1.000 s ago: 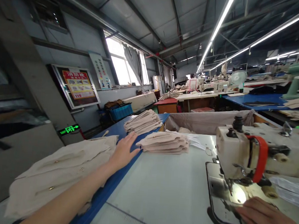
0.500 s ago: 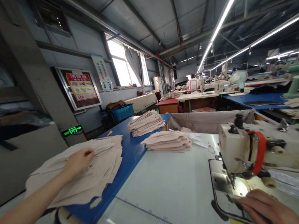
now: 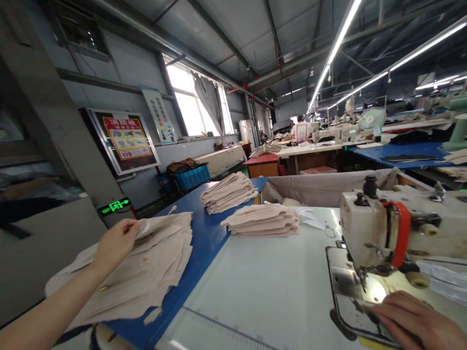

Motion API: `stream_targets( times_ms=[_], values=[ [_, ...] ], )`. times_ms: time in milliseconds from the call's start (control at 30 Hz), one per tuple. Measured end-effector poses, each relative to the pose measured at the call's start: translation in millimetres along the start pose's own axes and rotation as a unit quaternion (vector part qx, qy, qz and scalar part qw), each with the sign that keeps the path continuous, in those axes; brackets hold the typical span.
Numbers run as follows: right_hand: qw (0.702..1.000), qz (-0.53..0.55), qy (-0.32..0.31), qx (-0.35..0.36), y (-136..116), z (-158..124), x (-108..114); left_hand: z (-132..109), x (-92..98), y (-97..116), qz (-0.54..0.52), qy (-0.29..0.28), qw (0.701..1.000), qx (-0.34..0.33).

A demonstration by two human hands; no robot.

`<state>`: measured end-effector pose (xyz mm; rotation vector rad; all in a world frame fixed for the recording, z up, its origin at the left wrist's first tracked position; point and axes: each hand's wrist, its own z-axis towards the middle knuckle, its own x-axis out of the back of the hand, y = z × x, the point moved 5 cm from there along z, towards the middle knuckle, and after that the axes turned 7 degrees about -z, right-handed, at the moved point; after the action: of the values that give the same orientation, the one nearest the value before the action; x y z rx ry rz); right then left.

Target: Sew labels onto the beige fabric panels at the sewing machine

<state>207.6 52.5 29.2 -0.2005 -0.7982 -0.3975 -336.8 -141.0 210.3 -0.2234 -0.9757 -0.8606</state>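
Observation:
My left hand (image 3: 117,244) pinches the far edge of the top beige fabric piece (image 3: 161,228) on a spread pile (image 3: 138,277) at the left, on the blue side table (image 3: 205,237). My right hand (image 3: 422,332) lies flat with fingers stretched on something thin beside the metal plate (image 3: 349,295) under the sewing machine head (image 3: 373,233). Two more beige stacks sit farther back: one on the white table (image 3: 263,221), one on the blue surface (image 3: 227,191).
The white sewing table (image 3: 257,299) has a printed ruler near its front edge. A cloth-lined bin (image 3: 324,189) stands behind the table. A blue crate (image 3: 191,176), a wall and further sewing stations (image 3: 340,134) lie beyond.
My left hand drew back from the far stack to the near left pile and now lifts the edge of its top piece. My right hand stayed by the machine plate.

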Motion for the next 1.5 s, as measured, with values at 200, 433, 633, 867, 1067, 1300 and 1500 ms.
stream_targets(
  times_ms=[200,433,633,867,1067,1300,1500],
  values=[
    [1.0,-0.009,-0.01,-0.007,-1,1,3,-16,-16.3,13,-0.032,-0.102,0.994,-0.007],
    [0.999,-0.021,-0.023,-0.007,-1,-2,0,-24,-36.9,26,-0.043,-0.121,0.991,-0.026],
    [0.999,-0.023,-0.029,-0.005,-2,-2,-1,-26,-21.5,31,-0.042,-0.033,0.999,0.009],
    [0.997,0.013,-0.068,-0.028,3,-2,-8,-40,22.4,80,-0.093,0.011,0.991,-0.094],
    [0.997,0.024,-0.06,-0.046,-7,3,-2,-140,-52.1,183,-0.222,-0.18,0.925,-0.252],
    [0.968,0.176,-0.152,-0.096,-42,25,12,-247,-113.7,277,-0.404,-0.421,0.785,-0.21],
    [0.926,0.271,-0.197,-0.173,-58,42,-17,-249,-114.6,290,-0.494,-0.498,0.698,-0.145]
  ],
)
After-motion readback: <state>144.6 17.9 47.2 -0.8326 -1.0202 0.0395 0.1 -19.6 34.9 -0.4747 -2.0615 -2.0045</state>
